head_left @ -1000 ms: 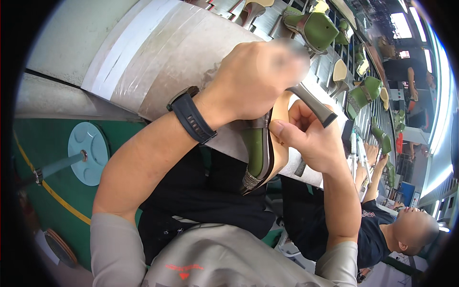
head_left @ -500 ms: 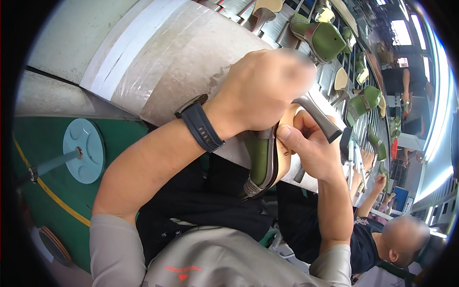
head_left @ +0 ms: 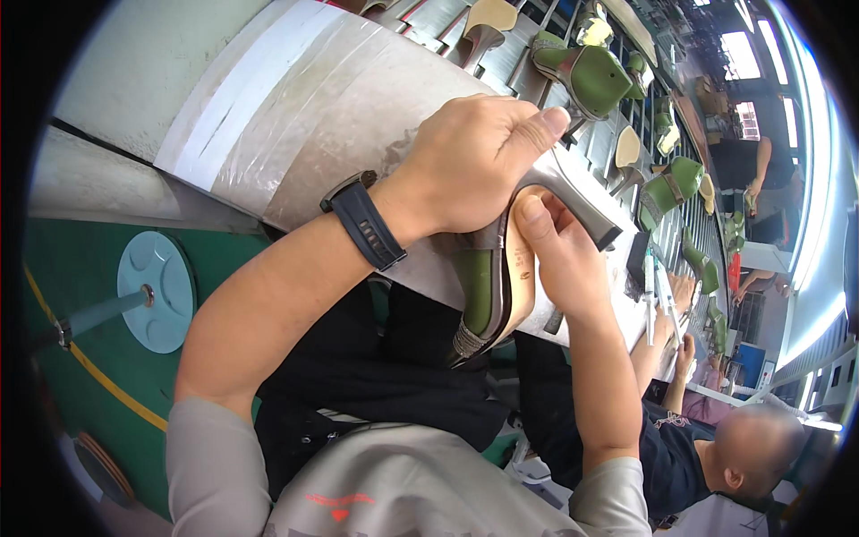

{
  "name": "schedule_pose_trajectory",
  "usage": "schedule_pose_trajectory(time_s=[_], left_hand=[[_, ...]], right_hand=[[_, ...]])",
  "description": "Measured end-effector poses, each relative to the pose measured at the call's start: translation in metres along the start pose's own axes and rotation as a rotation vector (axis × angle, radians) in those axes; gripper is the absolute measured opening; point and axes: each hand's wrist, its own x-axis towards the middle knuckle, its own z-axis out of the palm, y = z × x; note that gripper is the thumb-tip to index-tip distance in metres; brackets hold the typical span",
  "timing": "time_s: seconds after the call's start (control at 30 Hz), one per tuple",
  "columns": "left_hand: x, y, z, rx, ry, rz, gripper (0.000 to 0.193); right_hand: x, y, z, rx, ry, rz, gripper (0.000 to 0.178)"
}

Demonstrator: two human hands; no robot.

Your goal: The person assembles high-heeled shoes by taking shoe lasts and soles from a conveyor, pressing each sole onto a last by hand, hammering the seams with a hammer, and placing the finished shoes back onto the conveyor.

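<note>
A high-heeled shoe [head_left: 520,282] is held between my two hands above the near edge of the work surface. Its toe, with a glittery band, points down toward my lap; a green shoe last [head_left: 478,285] fills it. The tan sole faces right, and the glossy grey heel [head_left: 583,208] sticks out to the upper right. My left hand [head_left: 474,166], with a dark watch on its wrist, is closed round the back of the shoe, thumb stretched along the heel's base. My right hand [head_left: 573,268] grips the shoe, thumb pressed on the sole beside the heel; its other fingers are partly hidden behind the heel.
Plastic film covers the pale work surface [head_left: 295,116]. Beyond it, a slatted conveyor [head_left: 537,89] carries several green lasts [head_left: 601,82] and heeled soles [head_left: 490,20]. White-and-green syringe-like tools [head_left: 660,285] lie right, near a co-worker [head_left: 662,438]. A blue round-based stand [head_left: 170,286] is lower left.
The shoe has turned so that more of its sole shows, and the heel has shifted slightly up and left. My right hand has moved up along the sole; my left thumb now shows clearly.
</note>
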Motion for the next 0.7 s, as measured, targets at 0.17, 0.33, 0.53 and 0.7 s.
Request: schedule_pose_trajectory(time_s=[0.17,0.33,0.53,0.7], left_hand=[[-0.004,-0.002,-0.004,-0.038,0.018,0.044,0.052],[-0.001,0.001,-0.005,0.006,0.016,0.032,0.052],[0.0,0.001,-0.008,0.093,-0.01,0.036,0.049],[-0.007,0.005,-0.023,-0.029,-0.097,-0.041,0.044]], right_hand=[[-0.021,-0.009,-0.02,0.181,-0.315,0.09,0.066],[-0.02,-0.032,-0.013,0.062,-0.457,0.263,0.08],[-0.01,-0.036,0.005,0.059,-0.29,0.286,0.066],[-0.001,-0.039,0.018,-0.078,-0.149,0.097,0.06]])
